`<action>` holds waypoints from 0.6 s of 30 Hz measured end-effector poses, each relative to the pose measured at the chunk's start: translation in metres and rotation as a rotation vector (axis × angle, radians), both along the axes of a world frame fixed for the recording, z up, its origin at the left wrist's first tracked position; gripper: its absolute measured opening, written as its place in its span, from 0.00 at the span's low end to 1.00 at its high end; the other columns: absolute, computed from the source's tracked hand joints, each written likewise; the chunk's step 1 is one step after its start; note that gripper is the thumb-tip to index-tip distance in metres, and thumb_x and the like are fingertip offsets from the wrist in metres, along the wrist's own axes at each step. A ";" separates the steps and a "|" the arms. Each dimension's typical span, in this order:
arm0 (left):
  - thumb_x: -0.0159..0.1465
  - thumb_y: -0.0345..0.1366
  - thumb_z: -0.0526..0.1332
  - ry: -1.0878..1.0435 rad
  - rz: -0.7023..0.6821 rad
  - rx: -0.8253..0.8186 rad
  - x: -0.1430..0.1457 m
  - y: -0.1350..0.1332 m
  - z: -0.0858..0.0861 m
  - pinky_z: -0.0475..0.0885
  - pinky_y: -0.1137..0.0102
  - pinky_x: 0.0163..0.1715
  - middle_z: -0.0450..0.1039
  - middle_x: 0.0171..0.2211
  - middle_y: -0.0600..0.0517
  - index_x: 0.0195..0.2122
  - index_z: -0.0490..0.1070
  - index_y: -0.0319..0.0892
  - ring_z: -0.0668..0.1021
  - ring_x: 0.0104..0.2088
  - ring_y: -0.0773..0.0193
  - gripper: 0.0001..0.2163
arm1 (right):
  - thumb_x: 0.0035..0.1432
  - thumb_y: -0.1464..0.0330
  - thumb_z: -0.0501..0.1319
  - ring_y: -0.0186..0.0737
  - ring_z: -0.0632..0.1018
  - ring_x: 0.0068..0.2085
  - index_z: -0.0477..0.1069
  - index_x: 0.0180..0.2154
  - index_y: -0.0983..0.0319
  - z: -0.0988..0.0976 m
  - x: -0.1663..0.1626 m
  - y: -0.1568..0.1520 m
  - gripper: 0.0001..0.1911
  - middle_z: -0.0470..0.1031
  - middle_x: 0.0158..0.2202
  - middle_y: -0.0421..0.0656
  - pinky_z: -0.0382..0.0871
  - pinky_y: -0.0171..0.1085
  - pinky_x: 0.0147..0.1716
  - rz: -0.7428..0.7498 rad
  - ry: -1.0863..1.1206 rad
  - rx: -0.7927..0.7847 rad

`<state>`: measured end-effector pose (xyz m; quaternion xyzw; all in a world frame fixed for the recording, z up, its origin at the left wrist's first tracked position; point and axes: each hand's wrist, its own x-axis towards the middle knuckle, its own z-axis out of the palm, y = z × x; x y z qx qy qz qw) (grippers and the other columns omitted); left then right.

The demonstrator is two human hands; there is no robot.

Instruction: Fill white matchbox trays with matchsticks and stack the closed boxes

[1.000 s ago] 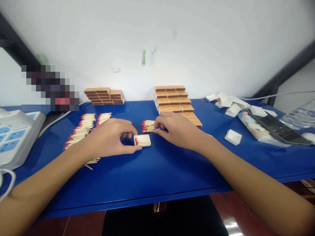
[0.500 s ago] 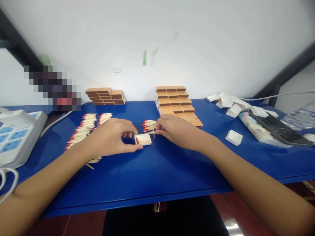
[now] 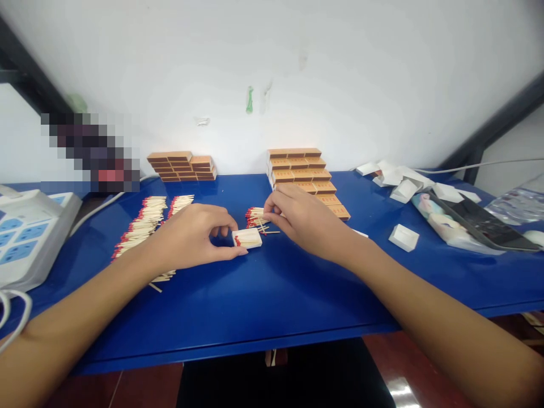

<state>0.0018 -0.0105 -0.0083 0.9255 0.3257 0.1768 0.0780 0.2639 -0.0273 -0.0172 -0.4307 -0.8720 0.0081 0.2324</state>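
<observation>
My left hand (image 3: 204, 235) curves around a small white matchbox tray (image 3: 250, 238), thumb at its near side and fingers at its far left corner. The tray lies on the blue table with several red-headed matches (image 3: 238, 241) inside. My right hand (image 3: 300, 218) is pinched at the stick ends of a small match pile (image 3: 255, 216) just behind the tray; its fingertips partly hide those ends. A few loose matches (image 3: 272, 232) lie between the tray and my right hand.
Long rows of matches (image 3: 142, 226) lie left, partly behind my left forearm. Stacked matchboxes stand against the wall, left (image 3: 182, 165) and centre (image 3: 301, 173). White trays (image 3: 403, 238), a phone (image 3: 488, 221) and a plastic bag (image 3: 446, 229) lie right; a power strip (image 3: 29, 232) is left.
My right hand has moved slightly back and left onto the match pile. A match that stood at its fingertips now lies on the table. My left hand and the tray stay put.
</observation>
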 end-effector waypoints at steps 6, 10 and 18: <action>0.64 0.49 0.71 -0.016 -0.020 0.028 0.000 -0.001 0.000 0.67 0.69 0.34 0.78 0.30 0.55 0.38 0.82 0.43 0.78 0.31 0.65 0.13 | 0.74 0.69 0.60 0.41 0.73 0.41 0.71 0.40 0.62 -0.001 -0.011 -0.010 0.06 0.73 0.43 0.46 0.64 0.40 0.40 0.135 0.063 -0.114; 0.65 0.48 0.71 -0.031 -0.042 0.028 0.000 -0.001 -0.002 0.67 0.69 0.34 0.77 0.30 0.55 0.39 0.81 0.42 0.78 0.31 0.66 0.13 | 0.72 0.72 0.60 0.42 0.73 0.44 0.71 0.41 0.62 -0.001 -0.013 -0.014 0.03 0.73 0.45 0.46 0.65 0.39 0.42 0.152 0.024 -0.162; 0.65 0.49 0.71 -0.019 -0.047 0.019 -0.001 0.001 -0.004 0.68 0.69 0.34 0.76 0.31 0.55 0.40 0.81 0.42 0.78 0.31 0.66 0.14 | 0.72 0.71 0.59 0.41 0.73 0.41 0.73 0.41 0.62 -0.002 -0.009 -0.012 0.05 0.72 0.44 0.46 0.64 0.39 0.40 0.151 -0.003 -0.215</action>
